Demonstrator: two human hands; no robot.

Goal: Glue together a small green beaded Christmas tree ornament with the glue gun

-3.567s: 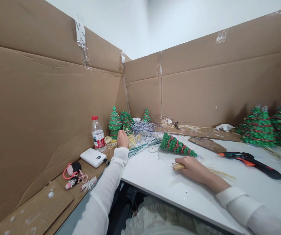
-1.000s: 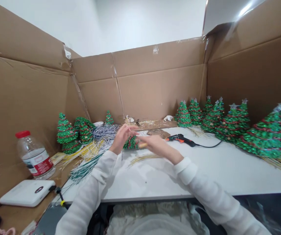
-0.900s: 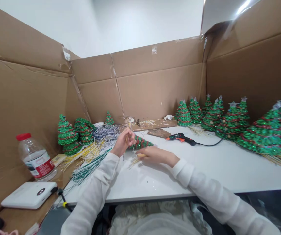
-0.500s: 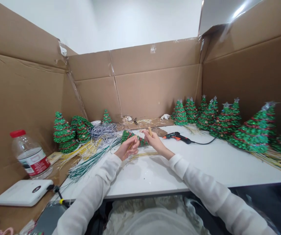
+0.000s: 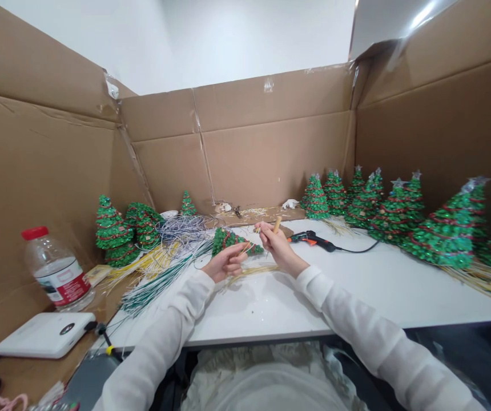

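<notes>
Near the middle of the white table, my left hand (image 5: 228,262) pinches a thin yellowish strand. Up and to its right, my right hand (image 5: 272,238) is closed around a short tan stick (image 5: 277,224), with part of the fine strand at its fingertips. Just behind my hands a small green tree with red garland (image 5: 226,238) lies on its side, its tip pointing right, partly hidden by my left hand. Several pale yellow strands (image 5: 252,273) rest on the table below my hands.
A glue gun (image 5: 314,240) with its cord lies to the right. Decorated green trees (image 5: 442,228) stand along the right and at the left. Green and white wires (image 5: 157,285), a bottle (image 5: 59,271) and a power bank (image 5: 44,335) are at the left. Cardboard walls surround the table.
My right hand has moved slightly right with the stick, and the gap between my hands is wider. More of the lying tree shows between them.
</notes>
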